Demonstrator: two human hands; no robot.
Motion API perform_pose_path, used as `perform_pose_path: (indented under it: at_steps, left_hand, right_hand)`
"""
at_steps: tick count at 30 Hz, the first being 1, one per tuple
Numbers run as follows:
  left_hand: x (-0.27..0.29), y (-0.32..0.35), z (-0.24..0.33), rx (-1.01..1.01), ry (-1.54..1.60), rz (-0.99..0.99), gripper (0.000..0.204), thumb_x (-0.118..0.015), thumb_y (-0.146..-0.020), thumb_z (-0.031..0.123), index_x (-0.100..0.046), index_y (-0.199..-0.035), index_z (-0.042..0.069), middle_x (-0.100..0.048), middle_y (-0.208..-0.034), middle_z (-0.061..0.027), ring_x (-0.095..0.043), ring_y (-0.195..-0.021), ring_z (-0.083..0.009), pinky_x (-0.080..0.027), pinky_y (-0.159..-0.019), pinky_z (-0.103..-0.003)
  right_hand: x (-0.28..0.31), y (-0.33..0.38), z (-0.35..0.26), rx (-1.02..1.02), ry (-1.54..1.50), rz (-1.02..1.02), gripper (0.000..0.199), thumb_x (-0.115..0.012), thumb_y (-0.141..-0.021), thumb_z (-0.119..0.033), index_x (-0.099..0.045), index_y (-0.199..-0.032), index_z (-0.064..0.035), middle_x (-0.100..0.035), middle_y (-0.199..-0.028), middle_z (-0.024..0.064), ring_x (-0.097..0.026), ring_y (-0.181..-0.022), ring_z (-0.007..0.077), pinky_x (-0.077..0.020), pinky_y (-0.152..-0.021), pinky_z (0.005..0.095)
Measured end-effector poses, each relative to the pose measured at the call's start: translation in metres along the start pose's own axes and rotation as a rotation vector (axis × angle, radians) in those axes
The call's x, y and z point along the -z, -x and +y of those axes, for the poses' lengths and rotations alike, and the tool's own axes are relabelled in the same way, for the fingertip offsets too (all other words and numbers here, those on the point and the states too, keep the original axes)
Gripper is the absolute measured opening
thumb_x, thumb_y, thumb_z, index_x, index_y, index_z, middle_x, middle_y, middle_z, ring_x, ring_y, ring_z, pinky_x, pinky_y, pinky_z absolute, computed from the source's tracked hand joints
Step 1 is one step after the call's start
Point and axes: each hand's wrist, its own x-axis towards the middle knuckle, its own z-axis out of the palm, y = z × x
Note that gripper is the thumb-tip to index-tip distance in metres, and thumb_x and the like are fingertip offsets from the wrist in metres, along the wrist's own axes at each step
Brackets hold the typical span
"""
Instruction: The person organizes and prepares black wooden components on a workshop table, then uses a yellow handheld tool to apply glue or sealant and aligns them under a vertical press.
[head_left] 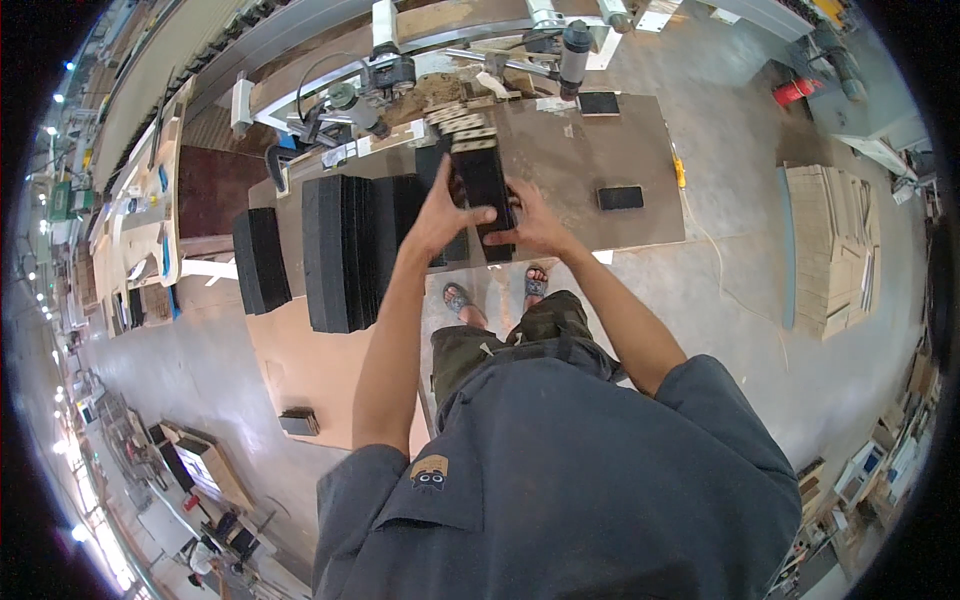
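Observation:
Over the near edge of the brown worktable, I have a narrow stack of black boards (482, 185) between both hands. My left hand (442, 215) grips its left side, with the thumb reaching across the near part. From the right, my right hand (530, 222) closes on the same stack, its fingers partly hidden behind it. Pale wood-coloured ends with dark marks (466, 128) show at the far end of the stack. Just left of my left hand stand tall rows of black boards (338, 250), and a shorter black row (262, 260) stands farther left.
Two single black pieces lie on the worktable (560, 150): a black board (620, 198) at right and another black board (600, 104) at the far edge. Machine heads (390, 72) line the far side. A pallet-like stack of tan panels (828, 250) stands on the floor at right.

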Motion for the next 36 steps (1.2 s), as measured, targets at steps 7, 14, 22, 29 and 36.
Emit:
perform_pose_path:
  at_steps: [7,14,22,29,36]
  left_hand:
    - [-0.021,-0.034,0.024,-0.212,0.077,-0.003,0.108,-0.105,-0.066,0.011,-0.037,-0.149,0.002,-0.063,-0.14,-0.0125,-0.061,-0.131,-0.0235,-0.051,-0.114,-0.041]
    - [-0.048,-0.056,-0.019,-0.259,-0.037,0.128,0.117,-0.108,-0.059,0.018,-0.035,-0.15,0.004,-0.056,-0.146,-0.0158,-0.052,-0.143,-0.0296,-0.038,-0.127,-0.043]
    - [-0.036,-0.056,-0.014,-0.277,-0.038,0.113,0.117,-0.104,-0.07,0.016,-0.031,-0.161,0.011,-0.057,-0.15,-0.0132,-0.059,-0.136,-0.0266,-0.049,-0.118,-0.044]
    - [-0.06,-0.048,-0.014,-0.217,0.424,0.129,0.131,-0.089,-0.08,0.0,0.002,-0.173,0.009,-0.048,-0.16,-0.0145,-0.05,-0.147,-0.0282,-0.048,-0.119,-0.043]
    - [-0.031,-0.044,0.003,-0.259,-0.044,0.135,0.124,-0.096,-0.076,0.003,-0.015,-0.17,0.006,-0.057,-0.152,-0.0135,-0.059,-0.139,-0.0252,-0.052,-0.116,-0.043]
  right_hand:
    - [0.051,-0.052,0.002,0.381,0.336,-0.04,0.108,-0.101,-0.065,-0.026,-0.047,-0.157,-0.0062,-0.053,-0.152,0.0197,-0.045,-0.143,0.0424,-0.0366,-0.123,0.0511]
    - [0.048,-0.059,0.032,0.485,0.133,-0.064,0.095,-0.096,-0.074,-0.027,-0.048,-0.154,-0.0086,-0.059,-0.146,0.0146,-0.059,-0.128,0.0343,-0.0486,-0.113,0.0469]
    - [0.048,-0.061,0.013,0.339,0.01,-0.107,0.102,-0.084,-0.084,-0.003,-0.027,-0.167,-0.0164,-0.052,-0.15,0.0159,-0.056,-0.135,0.0315,-0.0492,-0.114,0.0421]
    - [0.023,-0.057,-0.02,0.489,-0.111,-0.181,0.134,-0.082,-0.081,0.008,0.009,-0.176,-0.02,-0.023,-0.176,0.018,-0.034,-0.157,0.0307,-0.035,-0.126,0.0426]
    - [0.05,-0.075,-0.005,0.415,-0.011,-0.238,0.125,-0.092,-0.079,-0.012,-0.011,-0.174,-0.0111,-0.027,-0.173,0.0209,-0.037,-0.156,0.0344,-0.0314,-0.129,0.0428]
